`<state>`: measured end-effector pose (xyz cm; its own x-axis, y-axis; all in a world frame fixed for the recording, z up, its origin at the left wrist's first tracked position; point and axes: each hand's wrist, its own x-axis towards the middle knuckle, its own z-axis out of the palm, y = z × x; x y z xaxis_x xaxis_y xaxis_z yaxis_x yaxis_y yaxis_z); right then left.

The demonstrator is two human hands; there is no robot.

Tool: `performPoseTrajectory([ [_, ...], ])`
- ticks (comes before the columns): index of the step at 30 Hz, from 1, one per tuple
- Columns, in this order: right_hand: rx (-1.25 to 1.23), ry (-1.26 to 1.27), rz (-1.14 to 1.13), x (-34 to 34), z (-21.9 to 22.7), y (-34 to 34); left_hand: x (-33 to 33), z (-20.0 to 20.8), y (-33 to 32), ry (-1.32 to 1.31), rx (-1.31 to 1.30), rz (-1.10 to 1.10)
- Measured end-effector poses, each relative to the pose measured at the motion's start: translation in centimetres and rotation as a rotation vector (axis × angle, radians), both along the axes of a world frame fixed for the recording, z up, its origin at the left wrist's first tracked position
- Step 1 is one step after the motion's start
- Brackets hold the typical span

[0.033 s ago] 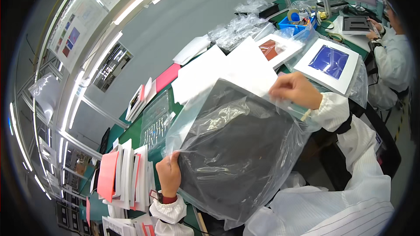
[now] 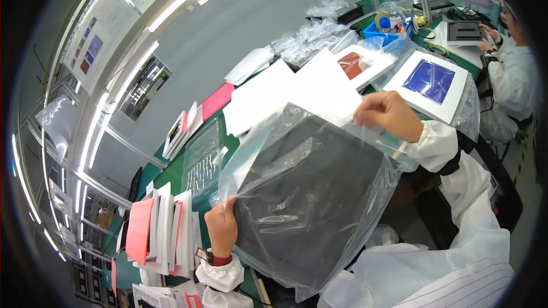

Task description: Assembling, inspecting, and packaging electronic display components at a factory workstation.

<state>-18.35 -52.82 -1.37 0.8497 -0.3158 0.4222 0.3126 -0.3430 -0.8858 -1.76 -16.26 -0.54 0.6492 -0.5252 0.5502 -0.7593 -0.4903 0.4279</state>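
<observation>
A large clear plastic bag (image 2: 357,262) with a flat dark grey sheet (image 2: 311,194) inside hangs tilted between my hands, over the table's near edge. My left hand (image 2: 221,229) is closed on the bag's left edge, thumb up. At the upper right, my right hand (image 2: 391,117) pinches the bag's film near its other edge, fingers bent together. Wrinkles and bright reflections cross the film over the dark sheet. Just beyond the bag lie large white sheets (image 2: 260,97), partly covered by it.
Upright white and pink boards (image 2: 142,231) stand in a row at left, near a clear tray of small parts (image 2: 201,171). To the right lie a white frame with a blue panel (image 2: 428,80) and a blue bin (image 2: 388,33). A co-worker (image 2: 511,80) handles a dark tray (image 2: 465,32).
My right hand has shifted very slightly to the right with the film. The bag lies a little flatter over the dark sheet, and its reflections have changed.
</observation>
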Motion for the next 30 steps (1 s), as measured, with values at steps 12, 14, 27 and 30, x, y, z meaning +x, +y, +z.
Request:
performPoseTrajectory([
  [12,-0.212,0.421,0.310,3.1,1.8,0.9,1.9,-0.4,-0.6,0.018,-0.047,0.005],
  [14,-0.046,0.482,0.208,2.6,0.8,1.9,2.6,-0.7,-0.9,0.020,-0.048,0.007],
  [27,0.946,0.048,-0.355,-12.9,-1.0,-11.9,5.5,-0.6,-3.7,0.743,-0.516,-0.247],
  [30,0.937,0.020,-0.715,-19.9,-2.6,-20.3,5.9,-1.4,-5.0,0.821,-0.505,-0.305],
])
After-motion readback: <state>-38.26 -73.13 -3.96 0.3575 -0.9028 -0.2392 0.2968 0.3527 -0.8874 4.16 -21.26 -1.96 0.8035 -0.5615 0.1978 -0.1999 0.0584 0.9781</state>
